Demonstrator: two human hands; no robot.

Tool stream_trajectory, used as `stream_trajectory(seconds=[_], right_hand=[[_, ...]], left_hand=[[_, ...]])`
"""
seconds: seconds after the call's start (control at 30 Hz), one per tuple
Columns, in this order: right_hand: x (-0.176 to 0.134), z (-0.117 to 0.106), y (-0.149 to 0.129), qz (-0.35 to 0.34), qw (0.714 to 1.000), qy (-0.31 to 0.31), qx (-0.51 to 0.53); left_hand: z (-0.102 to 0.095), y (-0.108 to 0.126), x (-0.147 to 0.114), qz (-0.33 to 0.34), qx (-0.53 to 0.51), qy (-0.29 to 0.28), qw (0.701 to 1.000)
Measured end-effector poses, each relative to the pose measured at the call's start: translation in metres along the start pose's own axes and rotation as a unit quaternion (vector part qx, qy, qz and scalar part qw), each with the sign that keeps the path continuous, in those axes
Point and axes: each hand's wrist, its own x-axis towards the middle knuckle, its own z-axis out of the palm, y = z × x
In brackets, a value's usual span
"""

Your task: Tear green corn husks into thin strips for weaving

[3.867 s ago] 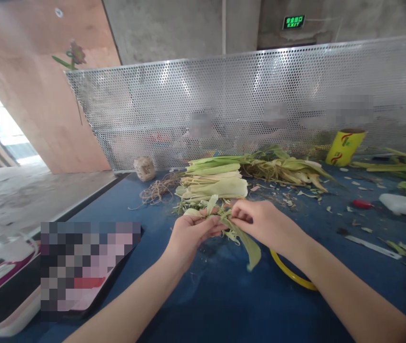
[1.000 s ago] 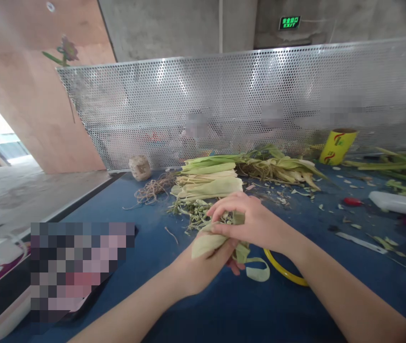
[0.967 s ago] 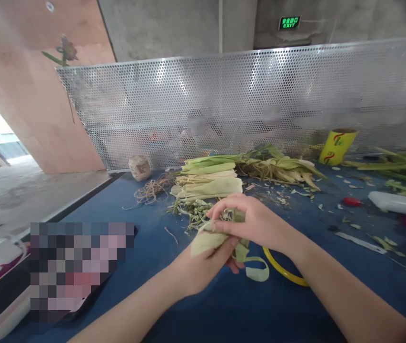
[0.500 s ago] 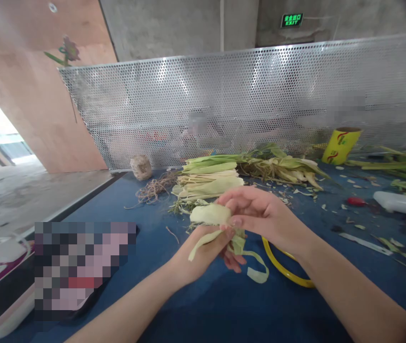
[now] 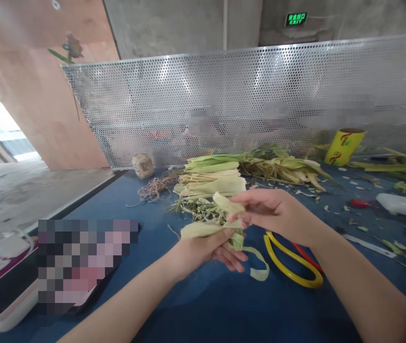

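Observation:
My left hand [image 5: 203,250] holds a pale green leaf strip [image 5: 197,230] low over the blue table [image 5: 224,305], thumb pressed on top. A loose end of that strip [image 5: 258,267] curls down to the tabletop. My right hand [image 5: 274,212] pinches the strip's other folded end [image 5: 227,205] just above and to the right of the left hand. Beyond the hands lies a trimmed stack of flat leaves [image 5: 212,183] beside a heap of small green trimmings [image 5: 197,209].
Yellow-handled scissors [image 5: 290,257] lie right of my hands. A tangle of twine [image 5: 156,186] and its spool [image 5: 143,165] sit at the back left, leaf stalks [image 5: 284,166] and a yellow roll [image 5: 344,146] along the perforated metal screen [image 5: 245,100]. A tablet [image 5: 17,286] lies at left.
Earlier both hands pinched a leaf near the stack. They pulled it closer and folded it; now the right hand has lifted one end up and to the right, uncovering the scissors.

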Motion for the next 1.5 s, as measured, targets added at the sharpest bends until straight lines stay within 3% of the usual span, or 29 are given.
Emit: stream_trajectory(seconds=[0.2, 0.47, 0.77, 1.17, 1.33, 1.5], right_hand=[[0.000, 0.005, -0.002, -0.069, 0.986, -0.047, -0.143], [0.003, 0.004, 0.000, -0.102, 0.971, -0.040, -0.210], [0.000, 0.012, 0.006, -0.147, 0.915, -0.016, -0.376], [0.003, 0.021, 0.005, -0.157, 0.898, 0.027, -0.410], [0.002, 0.023, 0.006, -0.173, 0.887, 0.013, -0.429], [0.003, 0.029, 0.009, -0.116, 0.907, 0.070, -0.399]], left_hand=[[-0.003, 0.003, -0.001, -0.006, -0.018, 0.008, 1.000], [-0.004, 0.003, -0.002, -0.021, -0.031, 0.019, 0.999], [-0.006, 0.004, 0.002, -0.001, -0.012, 0.073, 0.997], [-0.003, 0.008, 0.000, -0.007, -0.009, 0.114, 0.993], [-0.005, 0.006, 0.001, 0.016, -0.038, 0.121, 0.992], [-0.007, 0.002, 0.004, 0.047, -0.061, 0.139, 0.987]])
